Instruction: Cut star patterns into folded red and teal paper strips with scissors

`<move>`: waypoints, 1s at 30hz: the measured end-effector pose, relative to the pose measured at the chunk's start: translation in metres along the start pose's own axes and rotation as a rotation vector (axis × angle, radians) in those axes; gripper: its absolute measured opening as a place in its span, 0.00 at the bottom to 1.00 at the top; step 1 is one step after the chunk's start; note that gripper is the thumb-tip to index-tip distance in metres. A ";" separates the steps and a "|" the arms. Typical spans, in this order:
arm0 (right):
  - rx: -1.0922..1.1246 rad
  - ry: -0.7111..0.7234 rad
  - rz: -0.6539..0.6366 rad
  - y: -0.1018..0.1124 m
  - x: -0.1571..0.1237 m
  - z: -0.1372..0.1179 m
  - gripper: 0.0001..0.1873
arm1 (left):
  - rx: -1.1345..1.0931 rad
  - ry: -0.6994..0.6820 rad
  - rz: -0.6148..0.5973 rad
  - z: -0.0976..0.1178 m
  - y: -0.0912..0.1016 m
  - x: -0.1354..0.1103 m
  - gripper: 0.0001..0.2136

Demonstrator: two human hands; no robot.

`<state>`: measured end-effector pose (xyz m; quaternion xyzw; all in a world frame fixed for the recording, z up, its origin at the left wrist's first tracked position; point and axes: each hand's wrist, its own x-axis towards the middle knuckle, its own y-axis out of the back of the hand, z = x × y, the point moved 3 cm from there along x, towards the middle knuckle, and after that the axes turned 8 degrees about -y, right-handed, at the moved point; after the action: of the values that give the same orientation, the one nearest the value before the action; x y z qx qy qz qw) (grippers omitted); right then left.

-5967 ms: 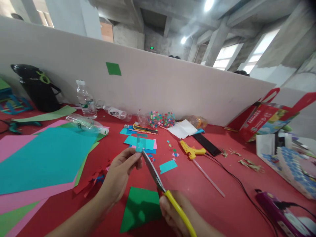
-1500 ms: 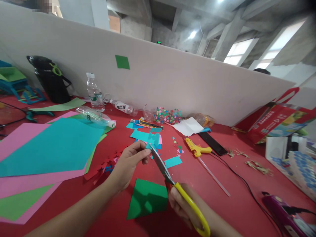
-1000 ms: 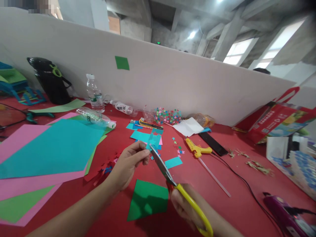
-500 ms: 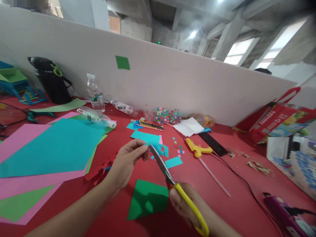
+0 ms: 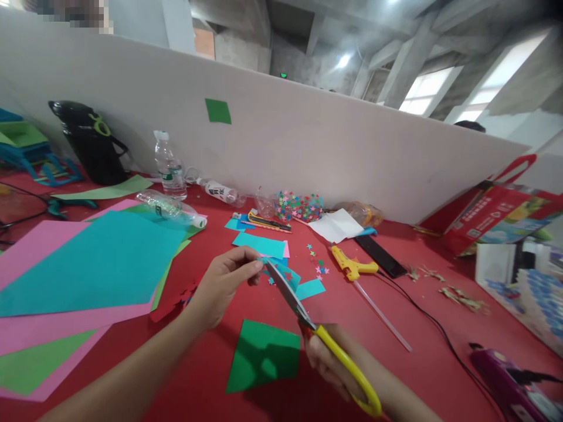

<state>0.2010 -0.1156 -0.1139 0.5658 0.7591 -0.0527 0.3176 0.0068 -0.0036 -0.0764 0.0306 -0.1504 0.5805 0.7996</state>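
My left hand (image 5: 233,278) is closed, thumb and forefinger pinching a small bit of blue paper (image 5: 264,259) of which little shows. In my right hand (image 5: 329,357) is a pair of scissors (image 5: 288,290) with yellow handles. Their blade tips reach up to the pinched paper, right beside my left fingertips. The blades look nearly closed. Under and beyond the blades, blue paper pieces (image 5: 311,289) and small paper stars (image 5: 323,271) lie on the red table. A green paper square (image 5: 266,357) sits nearer to me, between my forearms.
Large coloured sheets (image 5: 101,258) cover the left side, a plastic bottle (image 5: 171,209) lying on them. A yellow glue gun (image 5: 354,266), its cord and a black phone (image 5: 380,256) lie to the right. A star-filled bottle (image 5: 299,205) rests by the white partition (image 5: 272,135).
The scissors and my right hand have shifted slightly down and right. Less blue paper shows at my left fingertips, and the blades have closed a little.
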 end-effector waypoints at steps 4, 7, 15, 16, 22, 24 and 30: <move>-0.013 -0.007 -0.018 0.004 -0.001 0.000 0.28 | 0.019 0.017 -0.045 0.000 0.002 0.002 0.04; -0.008 0.006 -0.050 0.006 0.000 0.003 0.31 | 0.014 0.017 -0.049 -0.002 0.003 0.002 0.04; 0.017 0.050 -0.062 0.006 -0.001 0.007 0.35 | 0.040 0.043 -0.107 0.002 0.002 0.003 0.05; 0.020 0.038 -0.059 0.006 -0.001 0.005 0.35 | 0.050 0.047 -0.112 0.003 0.003 0.003 0.05; 0.036 -0.015 -0.070 0.006 -0.003 -0.001 0.37 | 0.107 0.062 -0.115 0.005 0.004 0.005 0.06; 0.049 -0.016 -0.085 0.006 -0.001 0.001 0.35 | 0.110 0.074 -0.115 0.004 0.005 0.005 0.06; 0.048 -0.003 -0.082 0.006 0.000 0.003 0.35 | 0.132 0.068 -0.110 0.005 0.006 0.006 0.06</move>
<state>0.2076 -0.1150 -0.1145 0.5415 0.7797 -0.0848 0.3027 0.0014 0.0026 -0.0713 0.0716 -0.0827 0.5449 0.8313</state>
